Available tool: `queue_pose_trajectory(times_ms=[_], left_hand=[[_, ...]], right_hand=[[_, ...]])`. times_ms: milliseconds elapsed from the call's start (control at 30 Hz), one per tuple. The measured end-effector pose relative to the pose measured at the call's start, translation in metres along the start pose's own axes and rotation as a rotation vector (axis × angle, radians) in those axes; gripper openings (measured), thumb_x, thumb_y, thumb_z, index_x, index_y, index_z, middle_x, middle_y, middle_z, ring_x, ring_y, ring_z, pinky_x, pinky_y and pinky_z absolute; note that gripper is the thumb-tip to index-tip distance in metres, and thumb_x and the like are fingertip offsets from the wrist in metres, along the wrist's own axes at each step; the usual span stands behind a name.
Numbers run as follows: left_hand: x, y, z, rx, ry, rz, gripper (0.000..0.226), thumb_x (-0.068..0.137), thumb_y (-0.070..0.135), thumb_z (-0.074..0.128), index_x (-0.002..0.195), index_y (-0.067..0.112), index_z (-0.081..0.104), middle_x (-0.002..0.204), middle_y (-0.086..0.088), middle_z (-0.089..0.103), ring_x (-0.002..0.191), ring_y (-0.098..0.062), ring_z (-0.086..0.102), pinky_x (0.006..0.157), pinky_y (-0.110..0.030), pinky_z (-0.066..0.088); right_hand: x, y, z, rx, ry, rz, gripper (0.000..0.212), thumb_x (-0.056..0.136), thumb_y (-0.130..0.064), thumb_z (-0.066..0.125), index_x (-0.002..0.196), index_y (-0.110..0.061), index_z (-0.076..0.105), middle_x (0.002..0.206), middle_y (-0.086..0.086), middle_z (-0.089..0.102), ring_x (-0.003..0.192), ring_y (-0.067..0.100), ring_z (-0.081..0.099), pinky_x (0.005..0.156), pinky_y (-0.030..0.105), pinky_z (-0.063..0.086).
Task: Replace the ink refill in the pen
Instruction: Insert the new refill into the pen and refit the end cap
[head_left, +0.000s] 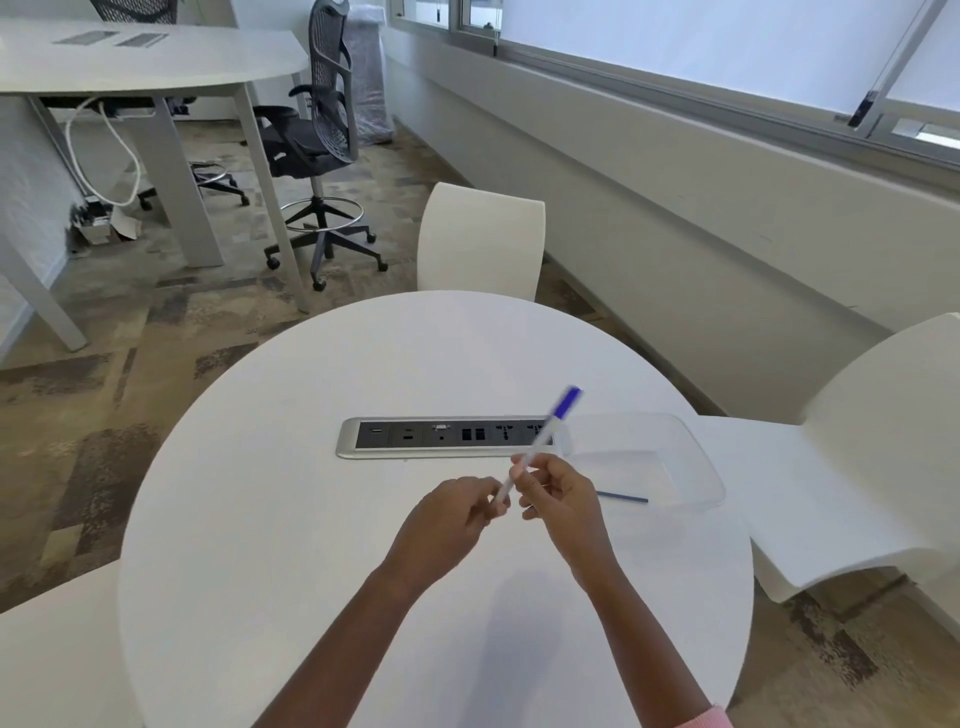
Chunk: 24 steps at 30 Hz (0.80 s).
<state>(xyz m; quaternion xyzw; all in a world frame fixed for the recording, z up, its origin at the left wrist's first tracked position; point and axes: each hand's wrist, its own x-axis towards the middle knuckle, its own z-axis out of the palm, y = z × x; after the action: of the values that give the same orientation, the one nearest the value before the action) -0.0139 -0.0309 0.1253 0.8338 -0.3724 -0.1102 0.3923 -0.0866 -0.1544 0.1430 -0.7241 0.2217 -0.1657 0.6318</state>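
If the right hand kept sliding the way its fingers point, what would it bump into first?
Probably the left hand. The right hand points leftward across the pen they both hold, and the left hand's fingertips sit just beyond it. Depth is hard to judge from one view.

Round white table (291, 519), smooth matt top, seen from above at the near edge. Set flush into the middle of the top: a long silver-framed power and data socket strip (447, 436) with a dark grey face, laid crosswise. Just to the right of the strip, a clear shallow rectangular plastic tray (691, 452) is placed on the top, reaching to the table's right edge. A thin blue ink refill (623, 498) is laid at the tray's near edge; whether it lies inside the tray or beside it cannot be told.
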Motion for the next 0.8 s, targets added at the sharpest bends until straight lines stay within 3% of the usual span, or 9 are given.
queue_pose_trajectory(times_ms=[100, 233, 400, 533, 800], left_hand=[[0.000, 0.000, 0.000, 0.054, 0.001, 0.061, 0.012, 0.089, 0.019, 0.051, 0.090, 0.016, 0.063, 0.076, 0.003, 0.056, 0.072, -0.010, 0.047, 0.064, -0.026, 0.040], [-0.001, -0.004, -0.006, -0.094, 0.047, -0.013, 0.012, 0.086, 0.020, 0.060, 0.097, 0.023, 0.064, 0.076, 0.007, 0.059, 0.079, -0.013, 0.055, 0.073, -0.022, 0.045], [-0.003, -0.010, -0.014, -0.233, 0.146, -0.064, 0.031, 0.081, 0.012, 0.064, 0.076, 0.042, 0.058, 0.076, 0.014, 0.065, 0.073, -0.002, 0.059, 0.061, -0.006, 0.039], [-0.002, -0.007, -0.015, -0.275, 0.226, -0.032, 0.029, 0.081, 0.010, 0.065, 0.073, 0.038, 0.061, 0.076, 0.021, 0.067, 0.071, -0.001, 0.059, 0.058, -0.006, 0.038], [-0.001, -0.005, -0.013, -0.248, 0.306, -0.023, 0.032, 0.081, 0.005, 0.063, 0.069, 0.035, 0.060, 0.065, 0.015, 0.064, 0.068, 0.000, 0.057, 0.054, -0.006, 0.035]], right_hand=[[0.000, 0.003, -0.002, 0.115, -0.027, 0.053, 0.010, 0.083, -0.012, 0.063, 0.075, -0.017, 0.066, 0.054, -0.007, 0.067, 0.057, 0.002, 0.062, 0.055, 0.013, 0.052], [0.001, 0.010, -0.006, 0.389, 0.006, 0.172, 0.006, 0.081, -0.008, 0.064, 0.076, -0.008, 0.068, 0.057, -0.004, 0.065, 0.058, 0.007, 0.063, 0.058, 0.017, 0.055], [0.003, 0.017, -0.008, 0.685, 0.063, 0.285, 0.010, 0.084, -0.004, 0.058, 0.080, -0.005, 0.067, 0.057, -0.002, 0.068, 0.058, 0.010, 0.066, 0.058, 0.018, 0.056], [0.004, 0.018, -0.005, 0.782, 0.074, 0.331, 0.012, 0.084, -0.002, 0.057, 0.078, -0.005, 0.067, 0.058, -0.001, 0.070, 0.058, 0.011, 0.068, 0.055, 0.018, 0.056], [0.003, 0.018, 0.001, 0.849, 0.111, 0.379, 0.010, 0.084, -0.001, 0.057, 0.079, -0.002, 0.066, 0.059, 0.000, 0.071, 0.057, 0.011, 0.068, 0.053, 0.018, 0.056]])
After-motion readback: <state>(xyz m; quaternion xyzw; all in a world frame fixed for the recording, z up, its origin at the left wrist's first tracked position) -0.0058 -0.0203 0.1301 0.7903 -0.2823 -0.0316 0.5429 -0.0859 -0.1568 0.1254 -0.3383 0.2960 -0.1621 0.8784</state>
